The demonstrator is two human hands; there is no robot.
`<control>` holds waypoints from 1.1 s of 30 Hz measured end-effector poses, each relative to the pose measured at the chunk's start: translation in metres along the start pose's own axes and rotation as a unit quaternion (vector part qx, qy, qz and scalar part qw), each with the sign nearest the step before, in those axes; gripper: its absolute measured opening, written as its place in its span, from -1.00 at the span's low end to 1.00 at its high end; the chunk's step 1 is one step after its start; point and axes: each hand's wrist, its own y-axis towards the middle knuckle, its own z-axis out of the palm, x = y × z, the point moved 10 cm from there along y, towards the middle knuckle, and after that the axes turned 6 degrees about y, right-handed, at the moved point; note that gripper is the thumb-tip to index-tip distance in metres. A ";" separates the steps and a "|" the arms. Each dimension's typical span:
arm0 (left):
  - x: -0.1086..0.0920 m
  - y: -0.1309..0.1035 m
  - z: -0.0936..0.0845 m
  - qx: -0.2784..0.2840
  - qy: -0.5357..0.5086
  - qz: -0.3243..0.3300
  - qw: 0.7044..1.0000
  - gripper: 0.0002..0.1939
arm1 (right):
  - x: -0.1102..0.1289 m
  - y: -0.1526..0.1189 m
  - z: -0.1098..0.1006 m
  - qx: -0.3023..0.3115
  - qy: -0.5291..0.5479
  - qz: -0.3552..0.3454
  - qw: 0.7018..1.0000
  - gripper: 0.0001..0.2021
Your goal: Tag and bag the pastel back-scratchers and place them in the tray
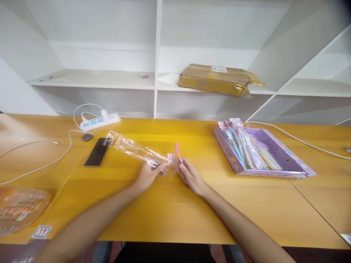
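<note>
My left hand is closed on the end of a long clear plastic sleeve, which stretches away to the upper left over the table. A small pink printed label shows at the sleeve's near end, between the two hands. Just to the right, my right hand pinches a slim pink stick with a slightly bent tip. The stick points up and away; its lower part is hidden by the fingers, and its exact kind cannot be made out.
A purple box holding several wrapped slim items stands at the right. At the left are a phone, a power strip, white cables and an orange printed package. A taped carton rests on the shelf behind.
</note>
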 end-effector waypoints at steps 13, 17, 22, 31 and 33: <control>0.006 0.011 -0.024 -0.089 -0.123 0.013 0.988 -0.54 | 0.023 -0.009 0.006 0.137 -0.220 -0.054 0.964 -0.55; 0.008 0.011 -0.027 -0.114 -0.170 -0.003 0.979 -0.52 | 0.022 -0.010 0.005 0.144 -0.222 -0.052 0.963 -0.52; 0.010 0.010 -0.021 -0.081 -0.150 -0.013 0.985 -0.56 | 0.020 -0.009 0.000 0.131 -0.229 -0.056 0.963 -0.59; 0.015 0.010 -0.011 -0.035 -0.125 -0.011 0.991 -0.58 | 0.022 -0.005 -0.009 0.088 -0.261 -0.084 0.958 -0.61; 0.015 0.010 -0.007 -0.018 -0.114 -0.006 0.993 -0.59 | 0.021 -0.005 -0.009 0.082 -0.250 -0.083 0.961 -0.59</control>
